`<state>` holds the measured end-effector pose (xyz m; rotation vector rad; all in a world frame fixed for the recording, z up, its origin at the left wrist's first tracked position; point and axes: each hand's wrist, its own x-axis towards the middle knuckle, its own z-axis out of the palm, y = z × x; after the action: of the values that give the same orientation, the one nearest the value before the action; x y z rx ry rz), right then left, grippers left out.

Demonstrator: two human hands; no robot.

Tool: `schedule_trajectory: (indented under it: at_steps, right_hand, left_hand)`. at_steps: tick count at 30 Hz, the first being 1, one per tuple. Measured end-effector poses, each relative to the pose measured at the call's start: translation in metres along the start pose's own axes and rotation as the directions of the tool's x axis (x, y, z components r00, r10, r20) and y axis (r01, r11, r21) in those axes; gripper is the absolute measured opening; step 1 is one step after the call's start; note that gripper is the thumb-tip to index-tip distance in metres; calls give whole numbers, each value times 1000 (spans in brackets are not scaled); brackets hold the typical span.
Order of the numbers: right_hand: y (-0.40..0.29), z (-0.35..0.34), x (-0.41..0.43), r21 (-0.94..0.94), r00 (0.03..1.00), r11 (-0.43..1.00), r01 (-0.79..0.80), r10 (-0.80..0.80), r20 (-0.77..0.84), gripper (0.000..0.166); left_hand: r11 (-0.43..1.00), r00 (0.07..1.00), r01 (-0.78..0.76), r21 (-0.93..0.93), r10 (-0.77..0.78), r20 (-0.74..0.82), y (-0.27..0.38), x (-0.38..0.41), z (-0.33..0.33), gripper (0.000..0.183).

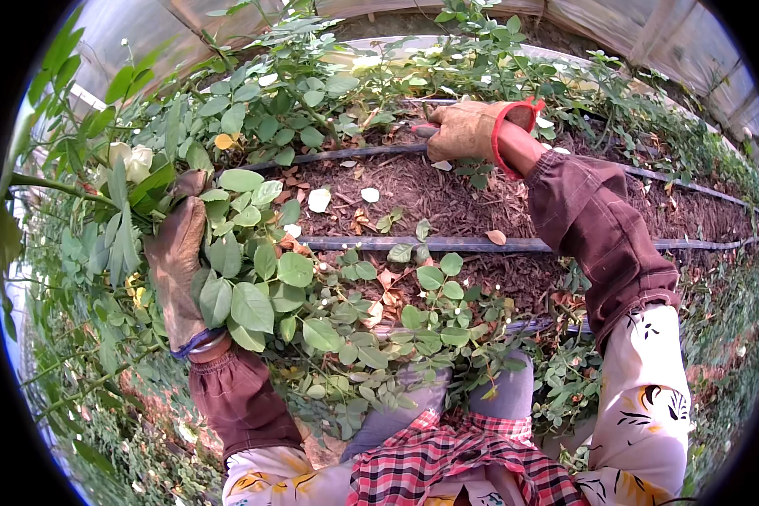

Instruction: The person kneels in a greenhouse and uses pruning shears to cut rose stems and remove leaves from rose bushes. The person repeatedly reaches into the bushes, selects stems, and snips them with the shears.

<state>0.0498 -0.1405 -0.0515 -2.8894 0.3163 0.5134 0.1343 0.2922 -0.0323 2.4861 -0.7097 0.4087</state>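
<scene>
My left hand (176, 265), in a worn tan leather glove, is closed around leafy rose stems (63, 186) at the left. White rose blooms (133, 162) show just above that glove, and broad green leaves (252, 307) spread out beside it; the fingertips are partly hidden by foliage. Farther out, my right hand (468, 131) wears a tan glove with red trim and is curled over the bed, near the far drip line. A small red-and-grey object (425, 130) pokes out of this fist. The rest of it is hidden, so its kind is unclear.
Two black drip lines (443, 243) cross the brown mulched soil (405, 196), strewn with white petals (319, 200) and dry leaves. Rose bushes (278, 107) grow behind the bed, before plastic sheeting (689, 50). Low rose foliage (367, 354) brushes my legs.
</scene>
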Motion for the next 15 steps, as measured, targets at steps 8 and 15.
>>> schedule_trajectory:
  at_steps: [8, 15]
  right_hand:
    - [7, 22, 20, 91, 976, 994, 55, -34, -216, 42]
    - [13, 29, -35, 190, 955, 969, 159, -102, -278, 49]
  left_hand:
    - [976, 992, 119, -181, -107, 71, 20, 29, -4, 43]
    - [900, 994, -33, -436, -16, -107, 62, 28, 13, 33]
